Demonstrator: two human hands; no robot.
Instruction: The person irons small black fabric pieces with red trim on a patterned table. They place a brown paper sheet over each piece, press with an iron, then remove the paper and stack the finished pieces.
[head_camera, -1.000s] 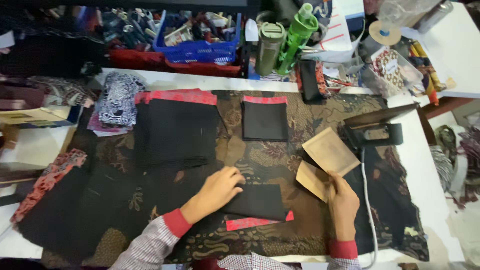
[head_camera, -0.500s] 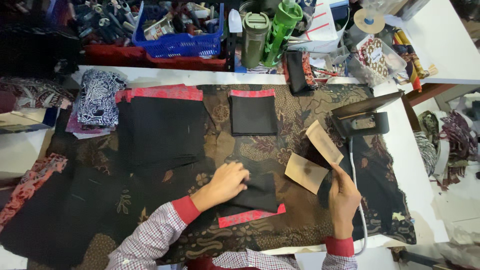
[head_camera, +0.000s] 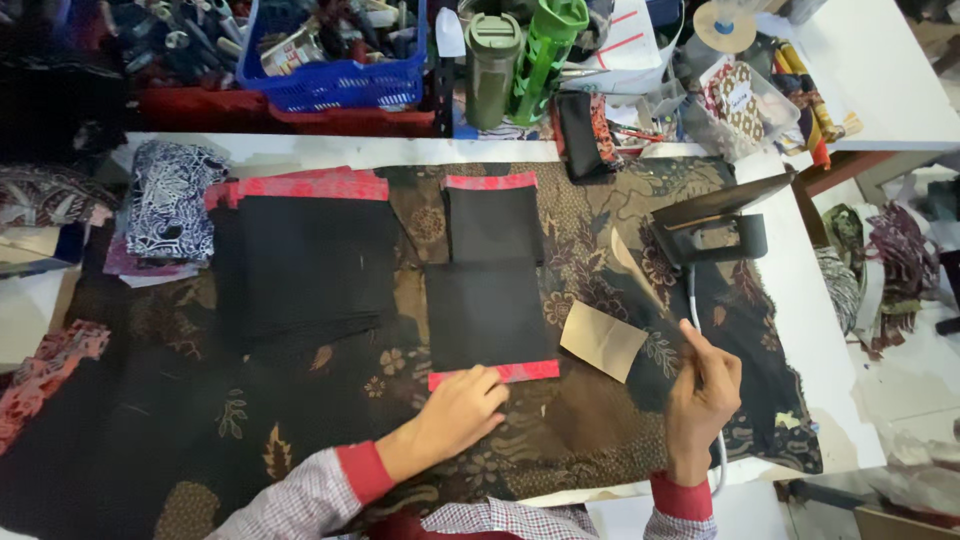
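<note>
My left hand (head_camera: 455, 415) rests with its fingertips on the red bottom hem of a black fabric piece (head_camera: 488, 315) that lies flat on the brown patterned cloth (head_camera: 560, 440). It presses the hem and does not grip it. My right hand (head_camera: 702, 392) is raised to the right, fingers pinched on a thin tan card (head_camera: 640, 280) seen almost edge-on. A second tan card (head_camera: 603, 341) lies flat on the cloth between my hands. Just above the flat piece lies a smaller black piece with a red top edge (head_camera: 492, 222).
A stack of black pieces with red edges (head_camera: 300, 262) lies to the left, with folded patterned fabrics (head_camera: 168, 205) beyond it. A black iron (head_camera: 715, 225) stands at the right, its white cord (head_camera: 720, 460) running past my right hand. Behind stand a blue basket (head_camera: 330, 75) and green bottles (head_camera: 545, 50).
The black piece has been spread out flat below the smaller one. My left hand slid down to its red hem. One tan card now lies on the cloth; the right hand keeps the other.
</note>
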